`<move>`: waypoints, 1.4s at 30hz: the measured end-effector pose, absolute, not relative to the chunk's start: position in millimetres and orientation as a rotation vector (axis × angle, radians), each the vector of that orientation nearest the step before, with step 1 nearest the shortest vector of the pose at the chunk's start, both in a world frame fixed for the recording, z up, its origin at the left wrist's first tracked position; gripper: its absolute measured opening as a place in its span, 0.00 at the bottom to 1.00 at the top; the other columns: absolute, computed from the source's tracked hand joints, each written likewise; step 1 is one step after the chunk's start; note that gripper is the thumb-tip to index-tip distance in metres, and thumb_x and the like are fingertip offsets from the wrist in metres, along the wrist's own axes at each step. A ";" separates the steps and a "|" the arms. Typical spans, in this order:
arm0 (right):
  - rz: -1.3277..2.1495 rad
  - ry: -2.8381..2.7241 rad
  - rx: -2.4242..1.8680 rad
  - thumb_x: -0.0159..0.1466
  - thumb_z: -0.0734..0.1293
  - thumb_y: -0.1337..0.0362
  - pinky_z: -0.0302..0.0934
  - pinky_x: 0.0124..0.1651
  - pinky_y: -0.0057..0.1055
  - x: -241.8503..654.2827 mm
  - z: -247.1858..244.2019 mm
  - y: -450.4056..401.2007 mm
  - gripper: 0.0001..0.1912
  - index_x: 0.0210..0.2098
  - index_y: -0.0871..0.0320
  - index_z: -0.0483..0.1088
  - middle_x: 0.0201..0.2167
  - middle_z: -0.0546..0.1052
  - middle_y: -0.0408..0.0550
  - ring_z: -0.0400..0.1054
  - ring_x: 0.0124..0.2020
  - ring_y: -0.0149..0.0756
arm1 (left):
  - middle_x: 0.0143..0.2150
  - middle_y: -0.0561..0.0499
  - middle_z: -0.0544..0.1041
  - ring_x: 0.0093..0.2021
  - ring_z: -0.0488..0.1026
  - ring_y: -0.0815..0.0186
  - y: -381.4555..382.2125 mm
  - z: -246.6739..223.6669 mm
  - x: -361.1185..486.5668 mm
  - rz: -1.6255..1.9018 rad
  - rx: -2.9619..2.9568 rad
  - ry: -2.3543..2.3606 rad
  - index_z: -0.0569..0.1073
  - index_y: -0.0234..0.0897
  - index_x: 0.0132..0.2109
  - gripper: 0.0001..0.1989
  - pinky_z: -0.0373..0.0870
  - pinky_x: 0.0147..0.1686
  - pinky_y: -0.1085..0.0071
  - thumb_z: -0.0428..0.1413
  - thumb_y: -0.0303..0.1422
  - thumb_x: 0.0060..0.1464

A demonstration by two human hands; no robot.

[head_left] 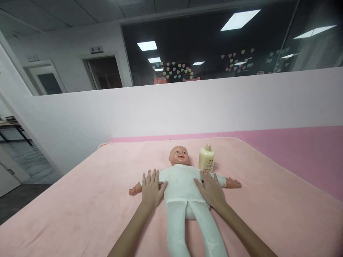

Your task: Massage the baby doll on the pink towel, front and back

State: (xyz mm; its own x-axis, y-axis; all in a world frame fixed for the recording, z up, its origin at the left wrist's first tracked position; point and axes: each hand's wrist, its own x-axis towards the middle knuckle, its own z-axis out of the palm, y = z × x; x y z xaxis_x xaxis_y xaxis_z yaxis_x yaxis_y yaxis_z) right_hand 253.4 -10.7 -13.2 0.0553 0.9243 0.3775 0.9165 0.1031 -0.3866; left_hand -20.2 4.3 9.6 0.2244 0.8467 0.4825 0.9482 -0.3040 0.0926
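A baby doll (180, 185) in a pale mint top and trousers lies on its back, head away from me and arms stretched out sideways. My left hand (152, 190) rests with fingers spread over the doll's sleeve on the left, thumb against the side of its top. On the other side, my right hand (211, 191) lies flat across the doll's sleeve and the edge of its chest, fingers apart. Neither hand grips anything. Just beyond my right fingertips stands a pale yellow pump bottle (206, 158), upright beside the doll's head.
Under the doll spreads a peach blanket (88, 200), with a pink surface (302, 153) showing to its right and behind. A low white wall (187, 110) closes off the back, below a dark window (203, 46) with heart stickers. Floor shows at the far left.
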 end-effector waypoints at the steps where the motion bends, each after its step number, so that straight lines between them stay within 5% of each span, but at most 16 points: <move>1: 0.011 -1.851 -1.817 0.65 0.49 0.44 0.36 0.67 0.48 255.5 -12.0 -12.5 0.38 0.60 0.70 0.59 0.61 0.62 0.62 0.50 0.65 0.46 | 0.64 0.40 0.61 0.66 0.51 0.46 3.4 8.2 -24.8 -0.649 -2.240 -1.704 0.62 0.29 0.63 0.34 0.43 0.64 0.47 0.43 0.50 0.60; 7: -0.151 -1.860 -1.895 0.66 0.50 0.49 0.30 0.65 0.56 268.5 -4.7 -15.9 0.30 0.55 0.62 0.65 0.56 0.69 0.56 0.56 0.61 0.49 | 0.62 0.39 0.65 0.64 0.56 0.45 2.2 6.6 -41.3 -0.572 -2.087 -1.732 0.65 0.28 0.61 0.34 0.44 0.63 0.45 0.42 0.51 0.60; 16: -0.192 -1.623 -2.068 0.66 0.51 0.52 0.53 0.50 0.43 309.0 -7.0 -13.4 0.24 0.43 0.59 0.72 0.35 0.77 0.55 0.68 0.41 0.47 | 0.61 0.37 0.65 0.62 0.60 0.48 6.9 11.5 -49.1 -0.612 -1.981 -1.897 0.61 0.28 0.63 0.32 0.33 0.63 0.40 0.37 0.47 0.62; 20: -0.041 -1.526 -2.123 0.64 0.50 0.46 0.53 0.50 0.43 323.6 -8.1 -12.7 0.28 0.40 0.59 0.72 0.37 0.77 0.55 0.67 0.41 0.46 | 0.59 0.37 0.68 0.61 0.62 0.51 10.3 15.9 -58.5 -0.639 -1.986 -1.992 0.62 0.29 0.62 0.30 0.33 0.62 0.40 0.36 0.45 0.63; 26: 0.028 -1.413 -2.158 0.66 0.47 0.49 0.38 0.60 0.54 333.8 -11.4 -10.8 0.28 0.39 0.59 0.72 0.43 0.76 0.55 0.65 0.47 0.49 | 0.57 0.41 0.71 0.59 0.63 0.54 12.6 25.6 -71.1 -0.658 -2.001 -2.163 0.68 0.36 0.57 0.25 0.35 0.62 0.40 0.36 0.42 0.64; 30: 0.142 -1.373 -2.175 0.65 0.46 0.50 0.46 0.55 0.52 342.8 -7.7 -11.2 0.28 0.32 0.59 0.71 0.40 0.76 0.57 0.65 0.44 0.50 | 0.56 0.45 0.72 0.58 0.64 0.55 13.1 30.6 -80.5 -0.721 -2.011 -2.226 0.74 0.40 0.48 0.24 0.35 0.62 0.40 0.35 0.40 0.65; 35: 0.236 -1.365 -2.055 0.65 0.48 0.50 0.54 0.39 0.36 345.6 -4.1 -10.1 0.25 0.24 0.56 0.67 0.30 0.75 0.54 0.65 0.35 0.43 | 0.48 0.44 0.77 0.51 0.70 0.56 17.2 31.4 -97.7 -0.878 -1.959 -2.407 0.76 0.39 0.41 0.28 0.45 0.59 0.44 0.31 0.42 0.65; 42: 0.135 -1.422 -2.040 0.65 0.49 0.53 0.48 0.32 0.33 343.9 -7.8 -10.0 0.24 0.17 0.55 0.60 0.22 0.70 0.50 0.60 0.27 0.38 | 0.50 0.42 0.76 0.52 0.69 0.57 16.2 26.4 -95.8 -0.714 -2.011 -2.263 0.76 0.38 0.43 0.22 0.59 0.51 0.61 0.39 0.37 0.63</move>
